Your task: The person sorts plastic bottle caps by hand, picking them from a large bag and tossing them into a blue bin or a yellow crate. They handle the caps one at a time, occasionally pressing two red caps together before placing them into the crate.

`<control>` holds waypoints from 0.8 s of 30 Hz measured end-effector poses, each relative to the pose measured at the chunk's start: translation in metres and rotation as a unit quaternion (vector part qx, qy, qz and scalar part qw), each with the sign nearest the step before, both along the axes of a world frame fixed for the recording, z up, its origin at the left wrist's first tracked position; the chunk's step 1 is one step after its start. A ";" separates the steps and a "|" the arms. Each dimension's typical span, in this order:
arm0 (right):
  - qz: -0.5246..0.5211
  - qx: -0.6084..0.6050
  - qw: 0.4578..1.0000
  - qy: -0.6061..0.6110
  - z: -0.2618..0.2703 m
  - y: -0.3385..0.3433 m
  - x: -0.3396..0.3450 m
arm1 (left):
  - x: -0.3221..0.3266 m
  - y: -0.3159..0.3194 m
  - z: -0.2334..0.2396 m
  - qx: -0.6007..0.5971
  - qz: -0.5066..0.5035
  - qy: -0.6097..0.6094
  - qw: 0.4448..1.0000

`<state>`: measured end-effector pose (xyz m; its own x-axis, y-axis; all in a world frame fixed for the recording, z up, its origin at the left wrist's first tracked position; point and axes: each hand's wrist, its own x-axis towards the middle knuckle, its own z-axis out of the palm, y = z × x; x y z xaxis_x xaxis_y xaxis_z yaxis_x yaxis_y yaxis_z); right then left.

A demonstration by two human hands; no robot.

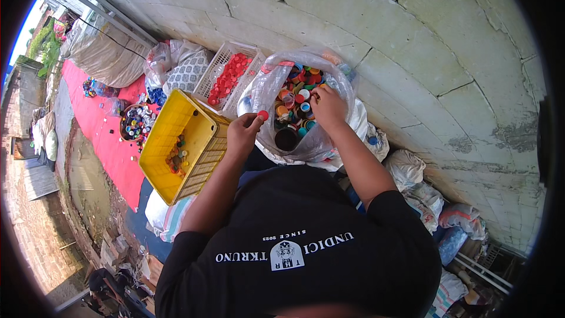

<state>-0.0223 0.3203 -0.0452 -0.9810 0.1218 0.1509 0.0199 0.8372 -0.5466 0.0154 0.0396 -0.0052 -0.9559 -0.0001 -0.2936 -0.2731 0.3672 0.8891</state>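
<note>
Between the thumb and fingers of my left hand (242, 134) is a red plastic bottle cap (263, 115), held at the left rim of a translucent plastic sack (271, 77). The sack stands open before me, full of mixed plastic caps (298, 86) in red, orange, green, white and blue. My right hand (329, 106) reaches into its right side, with bent fingers among the caps. Whether those fingers grip a cap is too unclear to tell. A large dark round lid (286, 139) lies at the near side of the sack.
A yellow plastic crate (161, 128) with some orange and yellow caps sits tilted at my left. Behind it, a white crate (209, 75) holds red caps. A basket of mixed caps (137, 121) rests on red sheeting (95, 115). A block wall (331, 13) rises beyond the sack.
</note>
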 end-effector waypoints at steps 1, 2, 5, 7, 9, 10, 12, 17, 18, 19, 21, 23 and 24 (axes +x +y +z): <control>0.002 0.002 1.000 -0.007 0.002 0.001 -0.002 | 0.001 0.002 0.004 -0.001 0.000 0.000 1.000; 0.004 0.005 1.000 -0.015 0.003 0.000 -0.005 | 0.002 0.005 0.008 0.002 0.001 -0.003 1.000; 0.108 -0.004 0.994 0.015 -0.010 0.000 -0.014 | 0.003 0.004 -0.003 0.009 -0.003 -0.002 1.000; 0.111 0.015 0.994 0.002 -0.015 -0.006 -0.016 | 0.003 0.005 0.000 0.012 -0.006 0.001 1.000; 0.111 0.032 0.993 -0.012 -0.019 -0.010 -0.019 | 0.003 0.007 0.003 0.009 -0.018 -0.001 1.000; 0.122 0.054 0.991 -0.023 -0.021 -0.009 -0.022 | 0.003 0.005 -0.004 0.022 -0.017 0.004 1.000; 0.126 0.052 0.990 -0.046 -0.020 -0.012 -0.023 | 0.000 -0.001 -0.006 0.018 -0.015 0.010 1.000; 0.122 -0.092 0.988 -0.015 0.023 -0.039 -0.005 | -0.002 -0.006 -0.007 0.032 0.012 0.021 0.999; 0.177 -0.188 0.965 -0.054 0.041 -0.047 0.004 | -0.002 -0.008 -0.008 0.024 0.009 0.017 1.000; 0.227 -0.282 0.928 -0.090 0.055 -0.054 0.011 | -0.003 -0.007 -0.007 0.023 0.010 0.015 1.000; 0.251 -0.261 0.927 -0.095 0.062 -0.063 0.020 | -0.004 -0.003 -0.001 0.022 0.003 0.002 1.000; 0.284 -0.159 0.945 0.029 0.058 -0.067 0.024 | -0.006 0.002 0.007 0.022 -0.005 0.006 1.000; 0.285 -0.149 0.945 0.058 0.055 -0.069 0.023 | -0.006 0.004 0.009 0.024 -0.010 0.012 1.000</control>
<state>0.0008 0.2512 0.0100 -0.8791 -0.3675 0.3034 -0.4623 0.5028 -0.7304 0.0094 0.0435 0.0037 -0.9623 0.0330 -0.2700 -0.2445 0.3296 0.9119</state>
